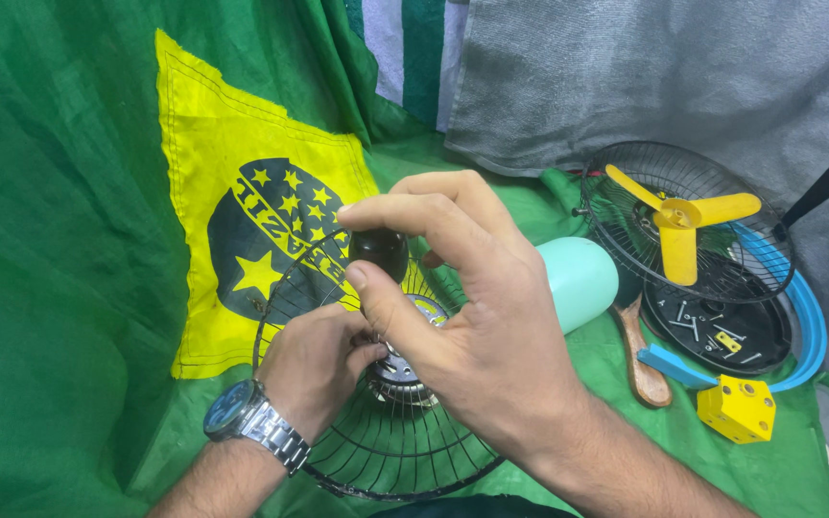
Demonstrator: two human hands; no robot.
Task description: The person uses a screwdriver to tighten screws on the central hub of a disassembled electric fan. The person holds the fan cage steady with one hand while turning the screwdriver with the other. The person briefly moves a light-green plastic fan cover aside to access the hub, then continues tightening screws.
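My right hand pinches a small dark round knob between thumb and forefinger, just above the centre of a black wire fan guard. My left hand, with a metal wristwatch on its wrist, grips the guard's hub area from the left, fingers curled under the right hand. A grey metal motor part shows at the guard's centre, mostly hidden by both hands.
To the right lie a mint green cylinder, a second wire guard with a yellow three-blade propeller, a black dish of screws, a blue ring, a yellow block and a wooden handle. Green and yellow cloth covers everything.
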